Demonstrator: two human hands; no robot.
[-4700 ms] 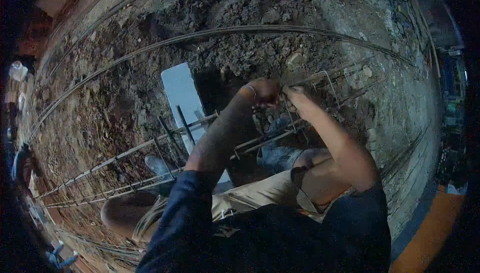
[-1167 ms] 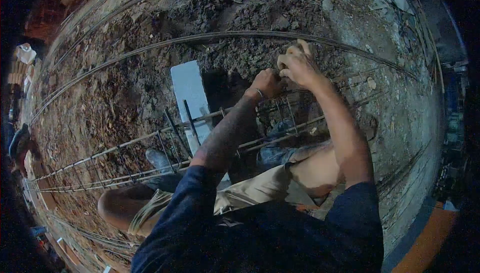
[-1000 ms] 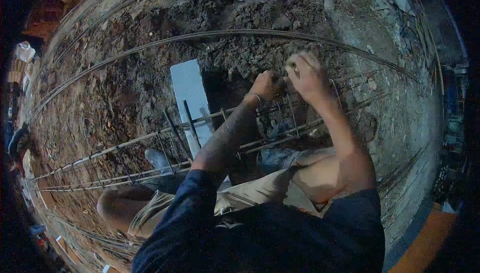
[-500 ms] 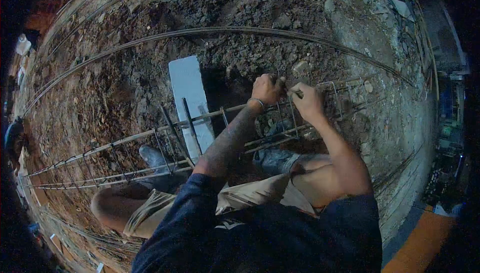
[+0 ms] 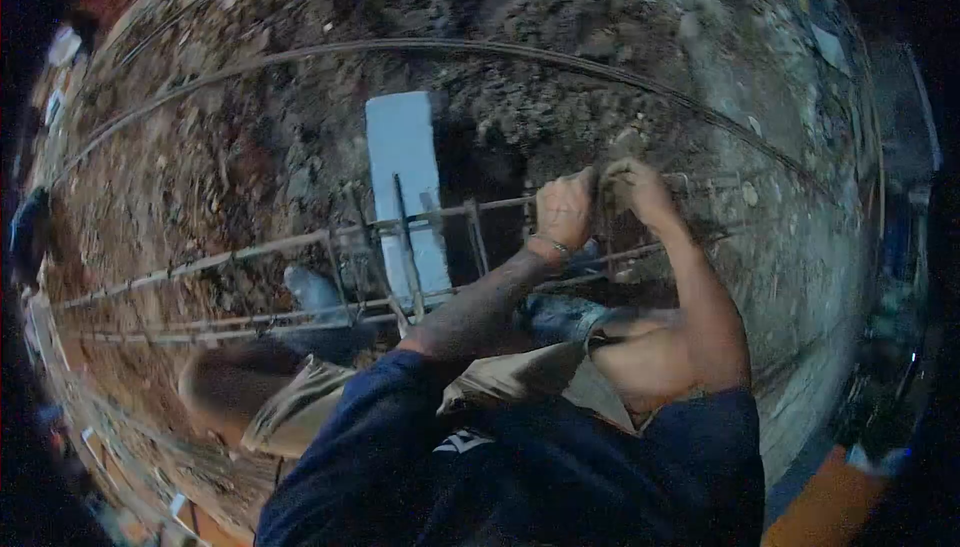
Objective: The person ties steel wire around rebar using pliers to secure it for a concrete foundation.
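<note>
A long rebar cage (image 5: 290, 243) with cross stirrups lies across my lap area, from the far left to the right. My left hand (image 5: 566, 209), with a bracelet at its wrist, is closed at the cage's upper bar; what it grips is hidden. Just to its right, my right hand (image 5: 640, 192) has its fingers bent together near a stirrup, and anything between them is too blurred to make out. Left of my hands, a pale rectangular block (image 5: 402, 147) lies under the cage, beside a dark hole (image 5: 480, 162). Short loose rods cross over the block.
Rough soil (image 5: 270, 137) surrounds the cage. Long thin bars (image 5: 440, 45) curve across the ground beyond it. My boots (image 5: 315, 292) are under and beside the cage. A person (image 5: 30, 232) is at the far left edge. An orange surface (image 5: 830, 497) lies at the lower right.
The view has shifted, and the block and cage now appear slightly higher and the block further right. Both hands have moved a little right and down in view, and the right fingers look more raised.
</note>
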